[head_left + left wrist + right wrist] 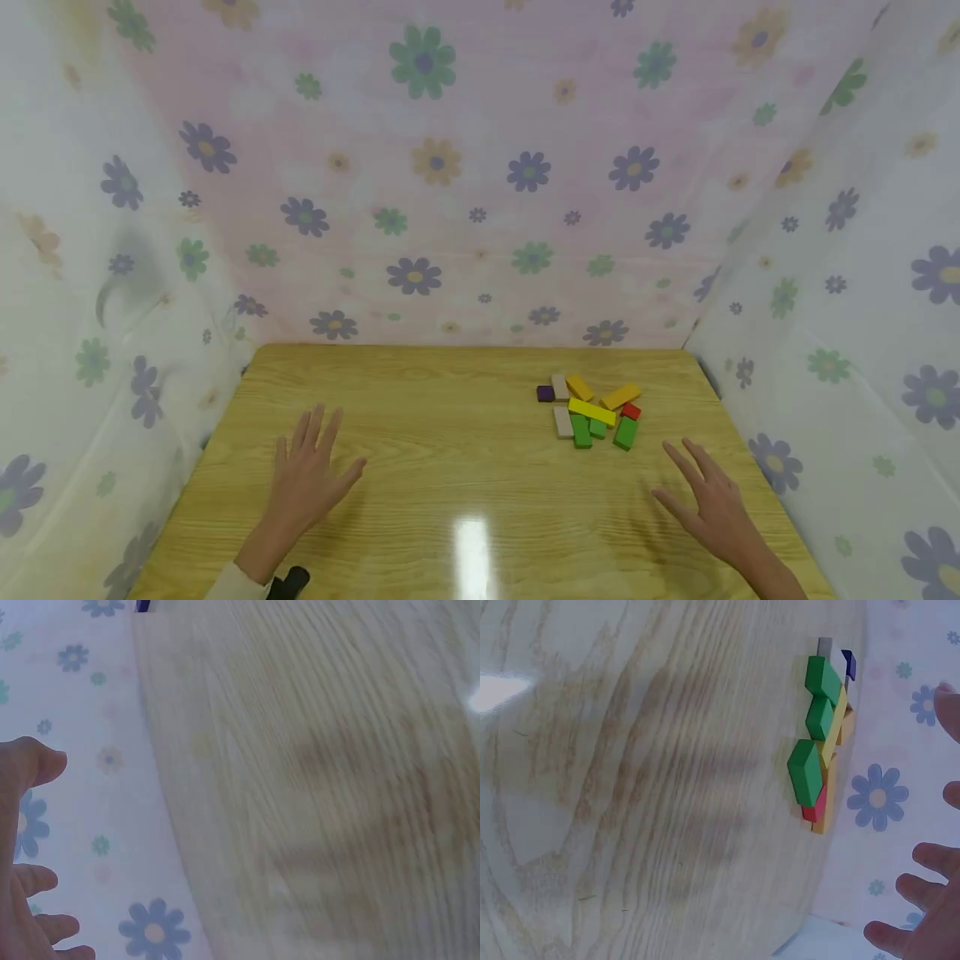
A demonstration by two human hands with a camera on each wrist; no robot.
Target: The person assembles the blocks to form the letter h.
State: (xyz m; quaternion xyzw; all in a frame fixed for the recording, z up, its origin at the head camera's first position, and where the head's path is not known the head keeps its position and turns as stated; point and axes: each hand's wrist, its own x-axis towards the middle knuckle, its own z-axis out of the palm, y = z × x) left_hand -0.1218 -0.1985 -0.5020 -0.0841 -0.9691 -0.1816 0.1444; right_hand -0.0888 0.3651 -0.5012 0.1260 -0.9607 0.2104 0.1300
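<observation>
Both hands hover over a wooden table with nothing in them. The left hand (306, 479) is at the left side, fingers spread and pointing away; its fingertips also show at the edge of the left wrist view. On the right, the right hand (708, 504) has its fingers extended, nearest to a cluster of coloured blocks. In that cluster are a long yellow block (592, 412), green blocks (626, 433), a red block (632, 412), orange blocks (621, 397), pale wooden blocks (562, 422) and a dark purple block (545, 393). Neither hand touches them.
The wooden table (420, 483) carries a bright light reflection near its front. Flower-patterned cloth (480, 167) hangs behind it and along both sides. A dark band (288, 583) is at the left wrist.
</observation>
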